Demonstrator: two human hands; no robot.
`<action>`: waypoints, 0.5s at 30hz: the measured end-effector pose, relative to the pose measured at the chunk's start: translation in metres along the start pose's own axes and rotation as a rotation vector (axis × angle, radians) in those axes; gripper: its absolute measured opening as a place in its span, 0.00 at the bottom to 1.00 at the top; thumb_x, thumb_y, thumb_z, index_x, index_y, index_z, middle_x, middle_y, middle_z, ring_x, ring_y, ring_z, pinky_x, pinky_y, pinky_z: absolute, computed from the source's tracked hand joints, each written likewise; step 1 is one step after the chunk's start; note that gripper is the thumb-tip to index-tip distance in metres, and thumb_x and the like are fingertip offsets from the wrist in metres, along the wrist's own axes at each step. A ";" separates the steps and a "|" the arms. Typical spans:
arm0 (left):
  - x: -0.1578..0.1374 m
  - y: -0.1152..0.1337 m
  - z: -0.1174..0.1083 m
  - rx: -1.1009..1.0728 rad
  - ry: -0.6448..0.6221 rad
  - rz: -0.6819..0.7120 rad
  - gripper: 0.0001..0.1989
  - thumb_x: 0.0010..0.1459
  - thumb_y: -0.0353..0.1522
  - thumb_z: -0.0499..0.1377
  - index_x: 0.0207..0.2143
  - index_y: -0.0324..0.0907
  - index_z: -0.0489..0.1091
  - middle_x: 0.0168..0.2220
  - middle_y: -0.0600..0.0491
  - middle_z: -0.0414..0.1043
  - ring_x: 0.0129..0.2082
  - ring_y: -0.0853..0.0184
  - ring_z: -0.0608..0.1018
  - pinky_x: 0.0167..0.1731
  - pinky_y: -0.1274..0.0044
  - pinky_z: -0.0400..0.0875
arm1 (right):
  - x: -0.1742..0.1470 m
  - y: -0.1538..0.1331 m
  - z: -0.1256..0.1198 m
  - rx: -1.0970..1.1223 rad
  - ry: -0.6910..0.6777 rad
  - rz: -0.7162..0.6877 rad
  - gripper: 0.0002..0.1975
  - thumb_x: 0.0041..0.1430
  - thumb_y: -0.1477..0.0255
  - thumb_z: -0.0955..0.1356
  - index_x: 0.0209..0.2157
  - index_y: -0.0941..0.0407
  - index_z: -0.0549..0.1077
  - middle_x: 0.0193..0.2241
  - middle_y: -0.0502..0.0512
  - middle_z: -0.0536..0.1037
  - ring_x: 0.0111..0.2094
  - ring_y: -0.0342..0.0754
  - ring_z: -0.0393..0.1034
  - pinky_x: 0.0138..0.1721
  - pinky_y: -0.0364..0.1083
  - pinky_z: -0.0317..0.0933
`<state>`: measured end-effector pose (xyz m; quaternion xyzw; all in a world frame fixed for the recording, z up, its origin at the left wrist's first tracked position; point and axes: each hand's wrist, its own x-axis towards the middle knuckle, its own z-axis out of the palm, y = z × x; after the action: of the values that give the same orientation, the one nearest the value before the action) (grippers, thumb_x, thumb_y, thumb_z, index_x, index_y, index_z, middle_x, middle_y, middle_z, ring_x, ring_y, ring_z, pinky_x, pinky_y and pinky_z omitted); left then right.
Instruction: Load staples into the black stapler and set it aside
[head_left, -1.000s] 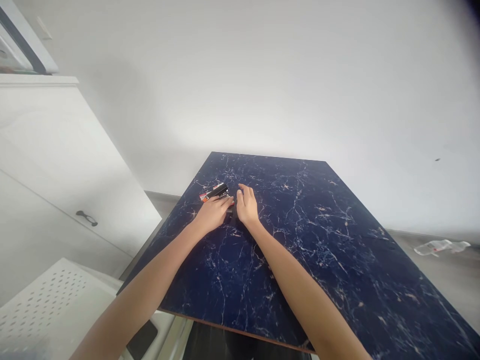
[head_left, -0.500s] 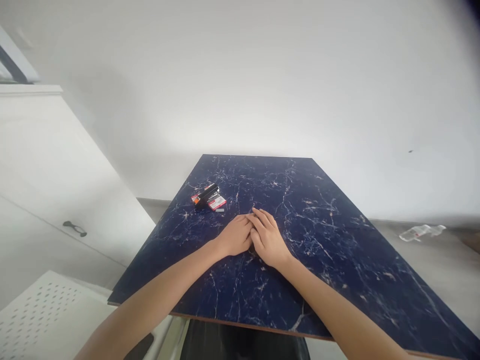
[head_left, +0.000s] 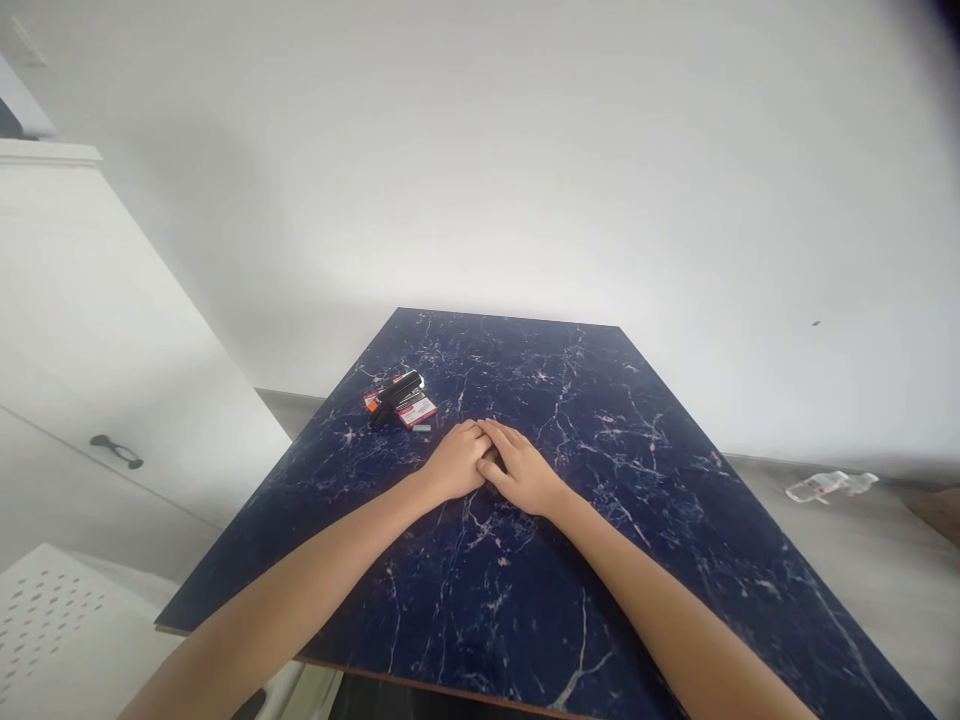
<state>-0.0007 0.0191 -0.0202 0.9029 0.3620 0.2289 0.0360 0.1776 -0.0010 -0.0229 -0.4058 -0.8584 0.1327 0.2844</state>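
Note:
My left hand [head_left: 456, 462] rests palm down on the dark blue marbled table [head_left: 600, 500]. Its knuckles show, but most of its fingers lie under the other hand. Laid across them is my right hand [head_left: 525, 472], fingers stretched out and thumb apart, touching the left. I see no object in either hand; the space beneath them is hidden. Beyond the left hand, a black stapler [head_left: 397, 396] with an orange part leans on a red and white box [head_left: 418, 412]. A small grey strip [head_left: 421, 428] lies in front of that box.
A white cabinet [head_left: 112, 330] with a dark handle [head_left: 116, 451] stands left of the table. Below it is a white perforated surface [head_left: 52, 620]. A pale wall [head_left: 510, 180] rises behind. On the floor at right lies a clear plastic bottle [head_left: 829, 486].
My view has shifted slightly, so the table's near edge sits lower. The hands have stayed together, with the right fingers drawn a little over the left. The stapler and box look unmoved.

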 end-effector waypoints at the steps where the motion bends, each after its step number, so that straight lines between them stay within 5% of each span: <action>1: 0.000 0.001 -0.001 -0.003 -0.003 -0.003 0.09 0.63 0.28 0.57 0.44 0.38 0.75 0.43 0.45 0.78 0.46 0.56 0.75 0.50 0.64 0.70 | 0.000 -0.001 0.000 -0.007 -0.005 0.005 0.31 0.68 0.63 0.63 0.69 0.54 0.57 0.66 0.64 0.65 0.67 0.59 0.58 0.66 0.63 0.54; 15: -0.003 0.000 -0.001 -0.049 -0.014 -0.011 0.08 0.64 0.27 0.57 0.42 0.40 0.76 0.45 0.47 0.77 0.48 0.57 0.74 0.51 0.65 0.69 | 0.000 -0.003 -0.002 -0.043 -0.045 0.027 0.31 0.69 0.61 0.63 0.70 0.55 0.57 0.67 0.64 0.63 0.68 0.60 0.56 0.67 0.63 0.53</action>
<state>-0.0030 0.0170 -0.0207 0.9014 0.3610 0.2312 0.0617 0.1770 -0.0029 -0.0203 -0.4200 -0.8618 0.1273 0.2544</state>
